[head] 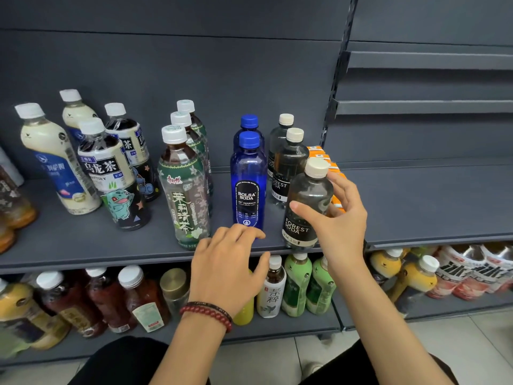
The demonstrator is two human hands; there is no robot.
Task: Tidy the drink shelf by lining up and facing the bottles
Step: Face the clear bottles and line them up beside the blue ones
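On the grey shelf (83,245) the bottles stand in rows running front to back. My right hand (338,226) grips the front Forest Soda bottle (305,207) at the shelf's front edge, thumb on its front and fingers round its right side; its label faces me. Two more Forest Soda bottles (288,162) stand behind it. My left hand (227,262) hovers at the shelf edge with relaxed fingers, its fingertips by the base of the front blue Bolsa Soda bottle (248,179). It holds nothing. To the left stand three green jasmine tea bottles (184,184).
Further left are dark oolong tea bottles (116,176) and cream milk tea bottles (58,159), some leaning. Orange cartons (319,152) sit behind my right hand. The lower shelf (277,329) holds several drinks. The shelf section to the right (430,201) is bare grey metal.
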